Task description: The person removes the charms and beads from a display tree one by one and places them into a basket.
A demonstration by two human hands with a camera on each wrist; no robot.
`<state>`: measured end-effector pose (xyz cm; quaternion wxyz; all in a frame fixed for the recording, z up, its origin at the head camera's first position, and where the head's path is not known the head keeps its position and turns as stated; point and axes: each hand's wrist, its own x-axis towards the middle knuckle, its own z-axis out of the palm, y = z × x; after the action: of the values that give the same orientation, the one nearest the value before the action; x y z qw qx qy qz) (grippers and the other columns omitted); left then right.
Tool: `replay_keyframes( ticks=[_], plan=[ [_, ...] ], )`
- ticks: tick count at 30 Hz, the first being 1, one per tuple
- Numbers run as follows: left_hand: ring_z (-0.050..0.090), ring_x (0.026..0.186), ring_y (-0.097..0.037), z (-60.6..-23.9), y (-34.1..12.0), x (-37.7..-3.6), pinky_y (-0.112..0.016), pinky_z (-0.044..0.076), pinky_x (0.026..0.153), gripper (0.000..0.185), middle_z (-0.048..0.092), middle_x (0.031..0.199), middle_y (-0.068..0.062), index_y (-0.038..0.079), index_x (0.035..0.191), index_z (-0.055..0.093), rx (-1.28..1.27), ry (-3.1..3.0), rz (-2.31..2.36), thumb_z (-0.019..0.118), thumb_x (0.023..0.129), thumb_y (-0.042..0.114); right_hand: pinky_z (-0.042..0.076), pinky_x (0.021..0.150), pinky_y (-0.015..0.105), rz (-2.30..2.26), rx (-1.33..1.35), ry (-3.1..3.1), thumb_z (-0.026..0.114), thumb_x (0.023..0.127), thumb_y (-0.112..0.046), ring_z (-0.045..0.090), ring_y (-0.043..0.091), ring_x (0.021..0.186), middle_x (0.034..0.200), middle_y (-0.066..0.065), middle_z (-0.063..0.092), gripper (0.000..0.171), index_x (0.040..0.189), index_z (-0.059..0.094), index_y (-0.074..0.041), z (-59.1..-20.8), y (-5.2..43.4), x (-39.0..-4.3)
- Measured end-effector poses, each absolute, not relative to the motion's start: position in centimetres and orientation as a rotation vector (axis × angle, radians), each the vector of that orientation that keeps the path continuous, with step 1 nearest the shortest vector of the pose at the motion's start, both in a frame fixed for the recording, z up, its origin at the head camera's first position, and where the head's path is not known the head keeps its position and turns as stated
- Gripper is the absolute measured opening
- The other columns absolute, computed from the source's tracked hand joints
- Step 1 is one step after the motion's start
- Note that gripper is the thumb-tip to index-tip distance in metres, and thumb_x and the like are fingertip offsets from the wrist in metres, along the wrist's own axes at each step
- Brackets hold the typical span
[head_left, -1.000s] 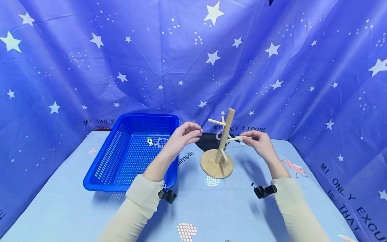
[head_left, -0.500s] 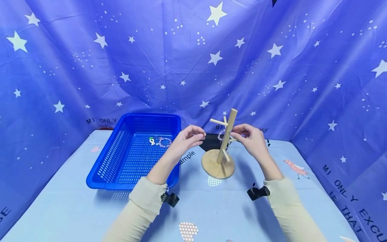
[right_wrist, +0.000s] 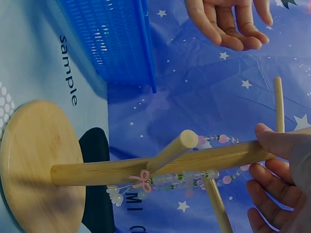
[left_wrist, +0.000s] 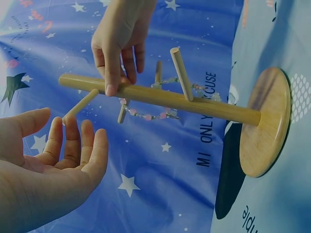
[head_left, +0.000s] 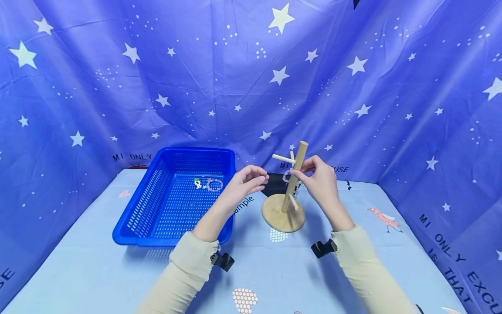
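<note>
1. One beaded bracelet (right_wrist: 184,177) already hangs on the wooden stand (head_left: 292,183), at 3 o'clock from the blue basket (head_left: 133,218).
2. Right hand (head_left: 319,181) fingers rest on the post; left hand (head_left: 245,183) hovers relaxed, empty.
3. More beaded pieces (head_left: 208,184) wait in the basket.

The starry backdrop cloth (head_left: 251,87) carries "MI ONLY" at left and "MI ONLY EXCUSE" beside the stand; the surface (head_left: 274,270) cloth reads "sample".

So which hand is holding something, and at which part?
The right hand holds the wooden stand by its upright post; the left hand holds nothing.
</note>
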<state>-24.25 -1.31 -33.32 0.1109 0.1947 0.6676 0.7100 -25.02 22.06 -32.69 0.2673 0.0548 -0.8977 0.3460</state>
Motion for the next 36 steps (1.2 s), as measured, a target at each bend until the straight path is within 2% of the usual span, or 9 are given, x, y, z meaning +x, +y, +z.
replay_keyframes(
  ticks=[5, 11, 19, 27, 32, 34, 36],
  plan=[
    [0.059, 0.123, -0.027, -33.5, -1.0, -24.1, -0.033, 0.052, 0.105, 0.026, 0.058, 0.132, -0.021, 0.0, 0.125, 0.054, 0.567, 1.971, 2.081, 0.053, 0.103, 0.012, 0.045, 0.072, 0.032, 0.928, 0.148, -2.407, 0.082, 0.083, -0.024, 0.072, 0.032, 0.087, 0.092, 0.015, 0.074, 0.032, 0.098, 0.064, -0.003, -32.7, 21.9, -25.0],
    [0.061, 0.116, -0.017, -33.6, -0.9, -23.9, -0.032, 0.052, 0.104, 0.025, 0.06, 0.128, -0.018, 0.0, 0.124, 0.055, 0.567, 1.966, 2.081, 0.054, 0.102, 0.011, 0.045, 0.078, 0.035, 0.962, 0.157, -2.384, 0.083, 0.082, -0.02, 0.072, 0.036, 0.087, 0.092, 0.017, 0.074, 0.029, 0.097, 0.065, -0.002, -32.7, 21.9, -24.8],
    [0.062, 0.114, -0.017, -33.8, -0.7, -23.7, -0.032, 0.053, 0.104, 0.025, 0.061, 0.127, -0.019, -0.002, 0.124, 0.055, 0.588, 1.94, 2.086, 0.054, 0.102, 0.009, 0.048, 0.071, 0.024, 1.018, 0.206, -2.381, 0.081, 0.083, -0.016, 0.07, 0.03, 0.084, 0.091, 0.016, 0.075, 0.023, 0.096, 0.069, -0.001, -32.4, 22.3, -24.5],
    [0.061, 0.112, -0.014, -33.9, -0.3, -23.5, -0.034, 0.052, 0.104, 0.026, 0.059, 0.128, -0.022, -0.005, 0.124, 0.054, 0.617, 1.925, 2.085, 0.053, 0.102, 0.008, 0.055, 0.091, 0.046, 1.121, 0.313, -2.424, 0.074, 0.087, -0.006, 0.07, 0.032, 0.095, 0.099, 0.021, 0.073, 0.02, 0.103, 0.069, 0.004, -32.3, 23.2, -24.7],
    [0.062, 0.111, -0.014, -34.2, 0.3, -23.4, -0.036, 0.053, 0.104, 0.025, 0.062, 0.124, -0.02, -0.005, 0.123, 0.055, 0.619, 1.93, 2.077, 0.053, 0.101, 0.007, 0.053, 0.099, 0.048, 1.198, 0.401, -2.449, 0.07, 0.09, -0.004, 0.07, 0.02, 0.095, 0.103, 0.022, 0.073, 0.02, 0.108, 0.069, 0.004, -32.3, 23.8, -24.9],
    [0.062, 0.11, -0.014, -34.3, 0.6, -23.4, -0.037, 0.053, 0.104, 0.025, 0.062, 0.123, -0.019, -0.005, 0.123, 0.055, 0.615, 1.937, 2.069, 0.054, 0.1, 0.007, 0.053, 0.1, 0.045, 1.233, 0.42, -2.465, 0.069, 0.091, -0.005, 0.07, 0.013, 0.093, 0.103, 0.022, 0.074, 0.021, 0.111, 0.069, 0.003, -32.4, 23.9, -24.9],
    [0.063, 0.108, -0.012, -34.5, 0.9, -23.3, -0.037, 0.053, 0.104, 0.025, 0.063, 0.122, -0.02, -0.005, 0.122, 0.056, 0.609, 1.947, 2.064, 0.054, 0.1, 0.007, 0.054, 0.098, 0.037, 1.266, 0.439, -2.473, 0.068, 0.092, -0.005, 0.069, 0.007, 0.09, 0.103, 0.023, 0.074, 0.021, 0.112, 0.068, 0.003, -32.4, 24.0, -25.0]
  ],
)
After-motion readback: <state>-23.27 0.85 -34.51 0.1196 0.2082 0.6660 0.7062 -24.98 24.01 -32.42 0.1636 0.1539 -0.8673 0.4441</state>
